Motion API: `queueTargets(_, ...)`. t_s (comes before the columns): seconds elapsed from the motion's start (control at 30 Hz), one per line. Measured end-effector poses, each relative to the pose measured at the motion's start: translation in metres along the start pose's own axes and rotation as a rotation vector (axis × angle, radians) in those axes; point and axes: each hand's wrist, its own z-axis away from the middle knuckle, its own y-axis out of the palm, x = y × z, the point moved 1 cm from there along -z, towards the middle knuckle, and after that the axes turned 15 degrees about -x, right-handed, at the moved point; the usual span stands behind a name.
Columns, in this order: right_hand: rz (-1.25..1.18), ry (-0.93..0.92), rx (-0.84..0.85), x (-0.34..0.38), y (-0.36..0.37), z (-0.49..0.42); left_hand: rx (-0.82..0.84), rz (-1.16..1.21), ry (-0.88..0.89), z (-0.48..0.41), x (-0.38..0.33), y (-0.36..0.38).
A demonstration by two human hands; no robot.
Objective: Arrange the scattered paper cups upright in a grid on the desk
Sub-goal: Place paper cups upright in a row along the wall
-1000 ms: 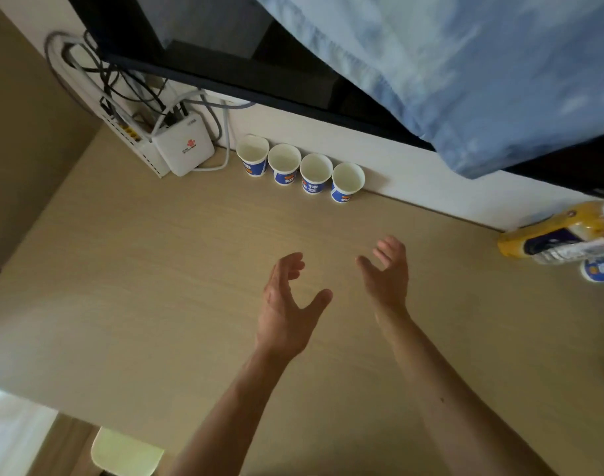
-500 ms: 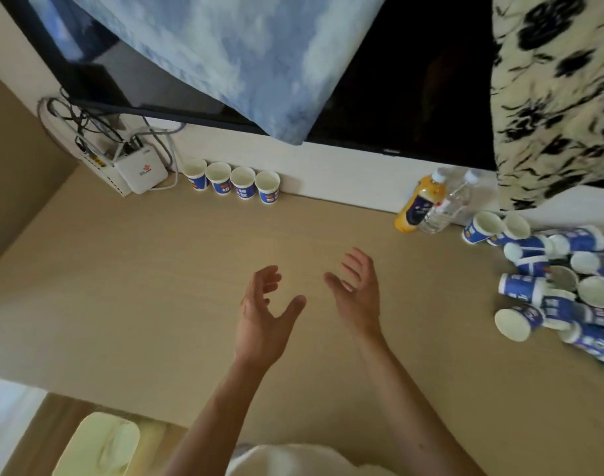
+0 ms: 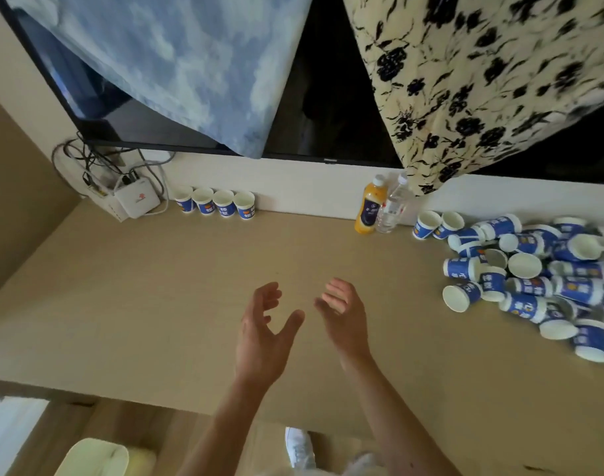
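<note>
Four cups point(image 3: 214, 205) stand upright in a tight row against the wall at the back left of the worktop point(image 3: 139, 286). They are just right of a white router point(image 3: 137, 201) and its tangle of cables point(image 3: 84, 163). Many more cups lie in a heap point(image 3: 534, 283) at the worktop's right side, most on their sides and some lying across one another, with their blue printed walls and white mouths facing all ways. At the heap's back-left corner a pair point(image 3: 438, 225) stands upright, side by side. Between the row and the heap, an orange bottle point(image 3: 370, 209) and a clear bottle point(image 3: 391, 209) stand together by the wall.

Both hands hover over the middle of the worktop, well apart from every cup, palms turned toward each other. The left hand point(image 3: 262, 334) has its fingers point(image 3: 269, 293) loosely curled and spread, thumb out, holding nothing. The right hand point(image 3: 345, 321) has its fingers point(image 3: 334, 290) relaxed, slightly bent and close together, also empty.

Above, a dark screen point(image 3: 321, 97) hangs on the wall, with a blue cloth point(image 3: 176, 63) draped over its left part and a floral cloth point(image 3: 482, 73) over its right. Below the worktop's near edge are a pale bin point(image 3: 94, 458) and a white shoe point(image 3: 298, 446).
</note>
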Motion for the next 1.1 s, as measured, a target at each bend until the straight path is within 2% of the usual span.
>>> queueTargets(0.13,0.045,-0.005,-0.038,-0.006,-0.05,0.019,0.039,0.08,-0.017,0.03,-0.012,0.013)
queueTargets(0.3,0.083,0.044,-0.172,-0.025,-0.117,0.027,0.171,0.102,-0.021,0.075,-0.025,0.046)
queueTargets(0.5,0.111,0.092,-0.337,-0.044,-0.179,-0.006,0.274,0.026,0.053,0.103,-0.037,0.089)
queueTargets(0.6,0.146,0.108,-0.361,-0.058,-0.196,-0.032,0.289,-0.001,0.059,0.104,-0.044,0.109)
queueTargets(0.73,0.31,0.052,-0.333,-0.073,-0.222,-0.078,0.275,-0.023,0.05,0.104,-0.059,0.153)
queueTargets(0.83,0.501,-0.061,-0.306,-0.086,-0.242,-0.119,0.262,-0.041,0.026,0.106,-0.07,0.189)
queueTargets(1.1,1.004,-0.214,0.082,-0.11,-0.27,-0.201,0.219,-0.08,-0.058,0.123,-0.086,0.264)
